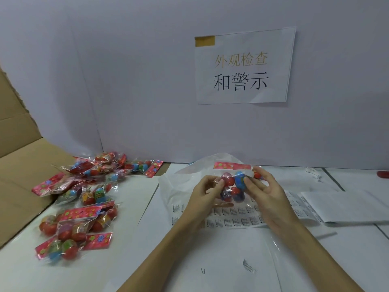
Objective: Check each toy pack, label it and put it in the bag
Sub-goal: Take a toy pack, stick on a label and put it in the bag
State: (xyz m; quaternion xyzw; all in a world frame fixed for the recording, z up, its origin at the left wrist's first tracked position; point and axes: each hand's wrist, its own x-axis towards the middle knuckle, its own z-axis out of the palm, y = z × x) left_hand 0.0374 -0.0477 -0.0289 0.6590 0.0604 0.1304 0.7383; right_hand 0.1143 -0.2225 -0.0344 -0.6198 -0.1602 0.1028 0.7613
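A clear toy pack point(233, 182) with a pink flowered header and red and blue toys inside hangs above the table, held between both hands. My left hand point(205, 193) pinches its left side. My right hand point(266, 191) grips its right side with curled fingers. Behind and under the pack lies a white translucent bag point(174, 184). A sheet of small warning labels point(229, 218) lies on the table below my hands. Several more toy packs point(84, 199) are piled at the left.
A brown cardboard box point(19, 165) lies open at the far left. White paper sheets point(345, 205) lie at the right. On the white wall behind hangs a paper sign point(244, 66). A red object point(383, 174) shows at the right edge.
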